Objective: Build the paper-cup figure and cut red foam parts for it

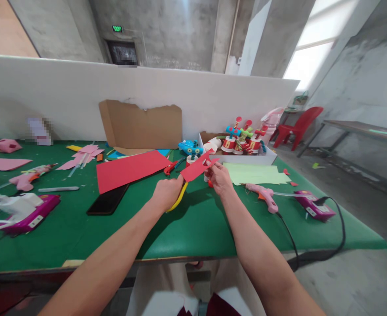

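The left hand point(167, 192) closes on yellow-handled scissors point(177, 198), blades at the red paper strip point(198, 166), which the right hand point(220, 176) pinches just above the green surface point(193, 224). Steady cutting likely needs the strip taut. Beyond the strip lies a red sheet point(129, 171); nearer the person there is open room.

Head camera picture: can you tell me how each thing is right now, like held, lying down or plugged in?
left hand: gripping yellow scissors
right hand: pinching red paper strip, held above the table
red paper sheet: lying flat
black phone: lying flat, screen dark
pink glue gun: lying down, cord attached
finished crafts: standing upright in white box
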`<state>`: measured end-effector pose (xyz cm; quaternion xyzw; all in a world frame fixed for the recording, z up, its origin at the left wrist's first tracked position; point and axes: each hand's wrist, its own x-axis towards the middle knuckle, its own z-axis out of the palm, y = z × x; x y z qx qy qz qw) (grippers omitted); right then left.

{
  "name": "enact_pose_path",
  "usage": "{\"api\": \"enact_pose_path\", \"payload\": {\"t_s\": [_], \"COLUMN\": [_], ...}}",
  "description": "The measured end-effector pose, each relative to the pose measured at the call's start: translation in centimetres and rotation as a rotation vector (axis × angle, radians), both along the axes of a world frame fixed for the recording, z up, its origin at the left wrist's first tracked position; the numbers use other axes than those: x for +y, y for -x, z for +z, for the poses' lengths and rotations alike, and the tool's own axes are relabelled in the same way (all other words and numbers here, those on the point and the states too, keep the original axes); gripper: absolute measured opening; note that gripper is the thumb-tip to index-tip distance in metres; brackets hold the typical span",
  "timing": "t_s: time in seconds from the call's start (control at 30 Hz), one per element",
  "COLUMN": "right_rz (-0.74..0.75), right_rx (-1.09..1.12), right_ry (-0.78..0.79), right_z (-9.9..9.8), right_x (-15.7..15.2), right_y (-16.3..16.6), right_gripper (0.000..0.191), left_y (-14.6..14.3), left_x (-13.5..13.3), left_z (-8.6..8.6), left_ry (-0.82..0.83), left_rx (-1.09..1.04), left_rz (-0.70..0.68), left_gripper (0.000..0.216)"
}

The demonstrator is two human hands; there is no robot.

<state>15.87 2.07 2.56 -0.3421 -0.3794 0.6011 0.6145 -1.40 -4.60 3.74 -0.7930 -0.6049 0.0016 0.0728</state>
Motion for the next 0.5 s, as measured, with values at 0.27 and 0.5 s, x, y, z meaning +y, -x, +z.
{"api": "enact_pose_path", "payload": {"t_s": [0.27,0.5], "right_rz": [-0.011,-0.016], "right_rx": [-0.039,-0.019], "right_ry": [-0.018,-0.014], "right_z": [-0.05,-0.11], "right_x": [0.11,0.19], "right_y": [-0.02,-0.04], "right_gripper": [0.029,0.032], "left_y": [0.03,-0.01], "left_x": [0.09,0.05], "left_z": [0.01,0.14], "left_ry": [0.016,0.028], "left_rx": [-0.005,0.0], "left_rz": [0.007,0.005], "left_gripper": [0.037,0.036]}}
